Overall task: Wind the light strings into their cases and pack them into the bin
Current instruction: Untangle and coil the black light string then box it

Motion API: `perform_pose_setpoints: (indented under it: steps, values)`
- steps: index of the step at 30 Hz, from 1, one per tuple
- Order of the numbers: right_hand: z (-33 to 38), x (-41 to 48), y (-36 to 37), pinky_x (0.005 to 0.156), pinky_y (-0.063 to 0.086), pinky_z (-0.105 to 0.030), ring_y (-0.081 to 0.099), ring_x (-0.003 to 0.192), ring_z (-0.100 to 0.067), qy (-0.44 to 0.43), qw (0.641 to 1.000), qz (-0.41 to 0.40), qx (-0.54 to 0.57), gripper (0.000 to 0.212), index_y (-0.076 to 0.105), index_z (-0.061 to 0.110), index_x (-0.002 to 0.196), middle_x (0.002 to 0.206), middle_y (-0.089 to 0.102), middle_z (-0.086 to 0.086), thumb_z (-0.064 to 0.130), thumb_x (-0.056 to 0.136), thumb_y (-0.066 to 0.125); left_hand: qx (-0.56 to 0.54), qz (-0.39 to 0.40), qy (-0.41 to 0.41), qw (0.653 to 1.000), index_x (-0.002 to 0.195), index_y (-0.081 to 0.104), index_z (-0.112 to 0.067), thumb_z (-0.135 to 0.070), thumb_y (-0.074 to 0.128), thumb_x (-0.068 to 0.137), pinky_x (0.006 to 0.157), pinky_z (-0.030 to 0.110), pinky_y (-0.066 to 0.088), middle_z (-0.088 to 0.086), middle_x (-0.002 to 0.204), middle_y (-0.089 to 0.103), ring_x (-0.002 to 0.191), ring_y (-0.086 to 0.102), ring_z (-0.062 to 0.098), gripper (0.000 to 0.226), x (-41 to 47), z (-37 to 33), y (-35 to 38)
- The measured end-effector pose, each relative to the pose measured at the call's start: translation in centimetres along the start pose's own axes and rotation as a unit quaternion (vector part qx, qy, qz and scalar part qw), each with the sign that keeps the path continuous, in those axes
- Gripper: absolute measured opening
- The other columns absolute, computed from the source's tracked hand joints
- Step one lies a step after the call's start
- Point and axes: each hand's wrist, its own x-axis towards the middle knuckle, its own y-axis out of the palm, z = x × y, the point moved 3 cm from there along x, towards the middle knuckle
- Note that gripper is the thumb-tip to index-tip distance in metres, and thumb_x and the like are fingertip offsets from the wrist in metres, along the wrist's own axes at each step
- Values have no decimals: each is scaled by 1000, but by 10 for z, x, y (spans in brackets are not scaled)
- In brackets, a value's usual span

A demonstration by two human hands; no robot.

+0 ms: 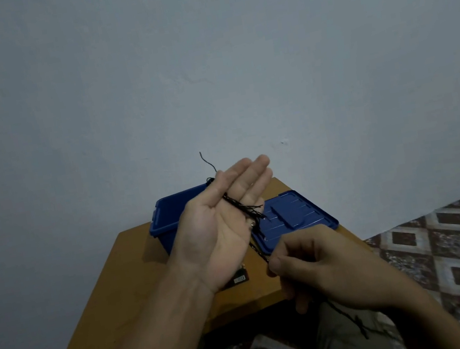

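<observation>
My left hand (224, 221) is raised palm up, fingers straight, with a black light string (242, 207) wound in loops across the palm; one free end sticks up past the index finger. My right hand (307, 265) is lower right, fingers pinched on the same string, which runs taut up to the left palm and trails down over my lap to the floor. Behind the hands, a blue bin (168, 215) stands open on the small wooden table (125, 283). Its blue lid (296, 215) lies flat beside it on the right.
A small dark box with a white label (238, 279) sits on the table under my left wrist, mostly hidden. A plain grey wall rises behind the table. Patterned tile floor (447, 244) lies to the right, with string trailing over it.
</observation>
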Motion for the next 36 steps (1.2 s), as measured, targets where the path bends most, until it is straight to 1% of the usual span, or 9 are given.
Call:
perform_pose_setpoints:
  steps: [5, 12, 17, 21, 24, 26, 28, 30, 36]
  values:
    - [3, -1, -3, 68, 55, -26, 69, 69, -21, -28, 999, -30, -4, 33, 64, 10, 76, 71, 72, -4, 33, 99, 58, 19, -7, 15, 1000, 134, 56, -9, -27, 31, 106, 123, 42, 21, 5, 132, 67, 133, 53, 20, 42, 2, 4, -3]
    - [2, -5, -12, 47, 37, -21, 42, 44, -11, -55, 992, -86, 77, 41, 50, 16, 60, 49, 50, 3, 35, 93, 65, 46, -7, -6, 999, 135, 54, -8, -30, 31, 106, 122, 44, 24, 7, 132, 66, 134, 52, 23, 43, 3, 0, -8]
    - [6, -8, -16, 43, 34, -21, 37, 41, -13, -83, 985, -95, 121, 45, 45, 13, 59, 48, 43, -4, 31, 89, 74, 112, -4, -37, 993, 135, 55, -12, -31, 29, 108, 119, 45, 28, 2, 133, 66, 131, 55, 21, 42, 0, 4, -9]
    - [11, -13, -19, 41, 33, -21, 38, 40, -16, -115, 968, -54, 218, 10, 63, 12, 78, 57, 51, -5, 16, 83, 69, 229, -35, -39, 972, 128, 59, -7, -31, 34, 107, 116, 45, 36, 7, 126, 70, 122, 63, 21, 40, 0, 11, -11]
    - [13, -13, -18, 40, 30, -21, 36, 40, -11, -127, 963, -50, 231, 6, 68, 10, 88, 60, 55, -1, 17, 88, 69, 281, -30, -64, 957, 117, 64, -3, -28, 38, 107, 104, 42, 49, 13, 111, 74, 107, 70, 23, 37, -4, 14, -7]
    - [15, -12, -19, 44, 35, -13, 46, 43, -1, -150, 965, -87, 198, 8, 69, 5, 91, 62, 62, 0, 12, 94, 67, 304, -13, -93, 948, 104, 65, -1, -28, 41, 107, 81, 38, 55, 15, 91, 73, 84, 71, 28, 36, -9, 16, -4]
    - [17, -10, -19, 49, 40, -7, 55, 47, 1, -174, 961, -127, 174, 8, 71, 2, 93, 65, 67, 0, 2, 93, 62, 323, -3, -126, 938, 94, 62, -3, -31, 42, 106, 60, 35, 46, 11, 69, 62, 60, 58, 25, 36, -12, 17, -2]
    - [16, -9, -20, 50, 41, -7, 57, 50, 2, -181, 958, -165, 150, 11, 72, 5, 94, 68, 70, 2, -1, 91, 64, 338, 2, -160, 928, 87, 59, -9, -36, 41, 105, 50, 30, 34, 4, 57, 48, 45, 40, 17, 37, -12, 20, -5]
    - [11, -7, -23, 50, 42, -12, 57, 51, -1, -170, 951, -224, 130, 6, 71, 10, 89, 68, 69, 6, 12, 83, 72, 271, 75, -235, 930, 63, 44, -19, -62, 34, 99, 40, 24, 18, -3, 52, 20, 39, 16, 9, 57, -13, 25, -8]
